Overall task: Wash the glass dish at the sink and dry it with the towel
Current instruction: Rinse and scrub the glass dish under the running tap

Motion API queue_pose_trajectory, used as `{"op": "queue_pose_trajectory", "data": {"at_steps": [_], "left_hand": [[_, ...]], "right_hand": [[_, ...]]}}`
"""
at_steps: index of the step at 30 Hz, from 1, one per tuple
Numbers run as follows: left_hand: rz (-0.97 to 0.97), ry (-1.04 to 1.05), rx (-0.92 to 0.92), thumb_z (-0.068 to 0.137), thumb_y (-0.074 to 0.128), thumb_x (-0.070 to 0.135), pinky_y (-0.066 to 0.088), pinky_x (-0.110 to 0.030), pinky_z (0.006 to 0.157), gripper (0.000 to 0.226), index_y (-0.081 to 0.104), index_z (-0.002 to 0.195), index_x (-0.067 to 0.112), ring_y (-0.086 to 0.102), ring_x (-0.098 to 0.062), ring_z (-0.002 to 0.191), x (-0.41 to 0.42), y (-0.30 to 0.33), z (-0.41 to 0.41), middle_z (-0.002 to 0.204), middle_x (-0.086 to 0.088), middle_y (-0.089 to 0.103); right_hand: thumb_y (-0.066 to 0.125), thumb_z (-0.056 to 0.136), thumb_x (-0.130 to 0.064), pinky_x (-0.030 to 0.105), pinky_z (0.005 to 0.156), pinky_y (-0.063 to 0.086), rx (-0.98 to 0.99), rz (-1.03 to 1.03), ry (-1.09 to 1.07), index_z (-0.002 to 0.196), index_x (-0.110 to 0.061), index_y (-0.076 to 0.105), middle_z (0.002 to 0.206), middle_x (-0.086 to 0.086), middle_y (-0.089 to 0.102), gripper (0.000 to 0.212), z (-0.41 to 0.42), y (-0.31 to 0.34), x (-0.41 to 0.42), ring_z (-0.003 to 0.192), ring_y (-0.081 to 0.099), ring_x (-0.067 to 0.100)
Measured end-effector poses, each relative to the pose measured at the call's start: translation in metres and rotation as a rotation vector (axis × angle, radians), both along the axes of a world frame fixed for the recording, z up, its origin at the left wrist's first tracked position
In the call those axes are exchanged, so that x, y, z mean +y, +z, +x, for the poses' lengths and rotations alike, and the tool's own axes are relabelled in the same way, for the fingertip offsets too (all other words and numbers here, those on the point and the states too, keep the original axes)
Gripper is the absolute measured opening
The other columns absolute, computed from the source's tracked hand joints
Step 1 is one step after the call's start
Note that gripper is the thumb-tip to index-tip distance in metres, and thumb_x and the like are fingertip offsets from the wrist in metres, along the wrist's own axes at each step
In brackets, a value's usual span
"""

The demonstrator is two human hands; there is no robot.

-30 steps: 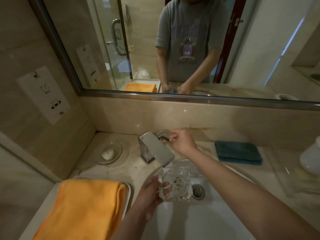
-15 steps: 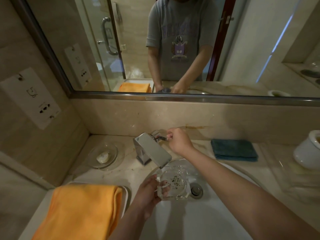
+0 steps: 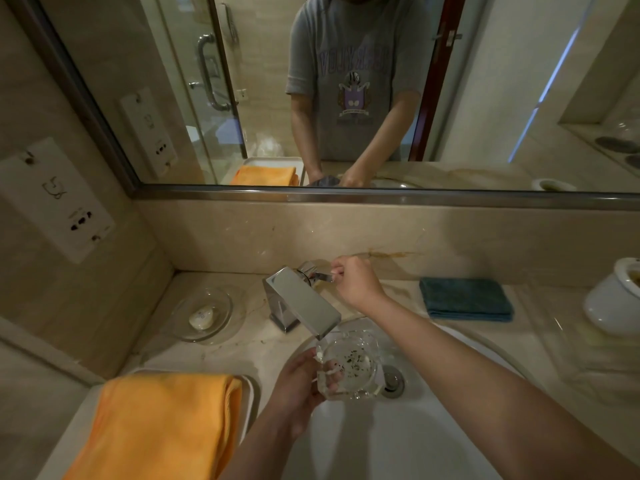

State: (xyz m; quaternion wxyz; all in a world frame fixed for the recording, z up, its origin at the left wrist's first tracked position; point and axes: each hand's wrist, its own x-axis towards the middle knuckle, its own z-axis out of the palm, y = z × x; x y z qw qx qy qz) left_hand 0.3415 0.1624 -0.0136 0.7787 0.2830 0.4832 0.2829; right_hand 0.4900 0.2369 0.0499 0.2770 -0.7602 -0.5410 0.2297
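My left hand (image 3: 298, 386) grips the clear glass dish (image 3: 349, 367) by its left rim, over the white sink basin (image 3: 398, 441) just under the chrome faucet spout (image 3: 304, 303). Dark specks lie inside the dish. Behind the spout, my right hand (image 3: 356, 284) pinches the small faucet lever (image 3: 322, 277). I cannot make out any water stream. An orange towel (image 3: 156, 427) lies folded on a white tray (image 3: 251, 396) at the front left of the counter.
A glass soap dish (image 3: 207, 315) with a white soap bar sits left of the faucet. A folded teal cloth (image 3: 465, 299) lies right of it, and a white ceramic jar (image 3: 613, 299) stands at the far right. The drain (image 3: 393, 381) is beside the dish. A mirror spans the wall.
My view shifted slightly, so everything sits a bit lower and more central. Both hands keep their holds on the dish and the faucet lever.
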Motion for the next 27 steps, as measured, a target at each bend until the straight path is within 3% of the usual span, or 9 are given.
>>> {"op": "queue_pose_trajectory", "data": {"at_steps": [5, 10, 15, 19, 22, 24, 27], "left_hand": [[0.001, 0.008, 0.008, 0.093, 0.048, 0.01, 0.055, -0.028, 0.051, 0.021, 0.059, 0.111, 0.007, 0.065, -0.025, 0.073, 0.0, 0.0, 0.002, 0.096, -0.017, 0.062], [0.026, -0.009, 0.033, 0.094, 0.046, 0.012, 0.053, -0.032, 0.067, 0.022, 0.063, 0.106, 0.01, 0.064, -0.024, 0.075, -0.003, -0.001, 0.003, 0.094, -0.014, 0.064], [0.024, -0.024, 0.034, 0.093, 0.049, 0.015, 0.052, -0.031, 0.064, 0.026, 0.062, 0.113, 0.006, 0.064, -0.023, 0.073, -0.006, -0.002, 0.003, 0.094, -0.012, 0.065], [0.023, -0.042, 0.032, 0.094, 0.047, 0.012, 0.052, -0.028, 0.06, 0.024, 0.06, 0.112, 0.006, 0.065, -0.023, 0.071, -0.009, 0.002, 0.007, 0.091, -0.012, 0.067], [0.008, -0.069, 0.035, 0.094, 0.047, 0.012, 0.052, -0.029, 0.062, 0.021, 0.06, 0.11, 0.008, 0.066, -0.022, 0.07, -0.013, 0.003, 0.013, 0.089, -0.011, 0.068], [0.008, -0.118, 0.047, 0.092, 0.048, 0.012, 0.052, -0.03, 0.063, 0.021, 0.059, 0.11, 0.008, 0.067, -0.02, 0.069, -0.014, 0.003, 0.017, 0.089, -0.01, 0.068], [0.012, -0.183, 0.075, 0.093, 0.047, 0.018, 0.051, -0.031, 0.066, 0.019, 0.058, 0.108, 0.014, 0.064, -0.021, 0.07, -0.016, 0.007, 0.022, 0.088, -0.008, 0.065]], "right_hand": [[0.047, 0.09, 0.004, 0.04, 0.096, 0.047, 0.006, 0.005, 0.007, 0.109, 0.004, 0.065, 0.109, 0.021, 0.068, 0.026, 0.001, 0.0, 0.001, 0.104, 0.062, 0.033], [0.047, 0.092, 0.0, 0.029, 0.095, 0.043, 0.059, 0.01, -0.002, 0.114, 0.0, 0.064, 0.114, 0.017, 0.067, 0.028, 0.003, 0.002, -0.004, 0.109, 0.061, 0.027], [0.045, 0.097, -0.026, 0.027, 0.093, 0.042, 0.217, -0.078, -0.052, 0.121, -0.009, 0.061, 0.121, 0.008, 0.064, 0.033, 0.018, -0.022, -0.039, 0.113, 0.057, 0.023], [0.031, 0.096, -0.05, 0.038, 0.101, 0.042, 0.683, -0.237, -0.273, 0.122, -0.014, 0.059, 0.124, 0.007, 0.061, 0.052, 0.034, -0.071, -0.088, 0.118, 0.054, 0.026], [0.02, 0.092, -0.062, 0.037, 0.088, 0.047, 1.028, -0.344, -0.336, 0.107, -0.029, 0.061, 0.11, 0.0, 0.066, 0.055, 0.031, -0.088, -0.114, 0.108, 0.06, 0.026], [0.02, 0.094, -0.06, 0.04, 0.081, 0.052, 1.152, -0.323, -0.385, 0.11, -0.03, 0.059, 0.103, 0.004, 0.07, 0.052, 0.029, -0.092, -0.12, 0.091, 0.068, 0.027], [0.024, 0.096, -0.054, 0.042, 0.075, 0.053, 1.187, -0.259, -0.398, 0.111, -0.021, 0.06, 0.091, 0.009, 0.071, 0.051, 0.029, -0.088, -0.122, 0.073, 0.069, 0.025]]}}
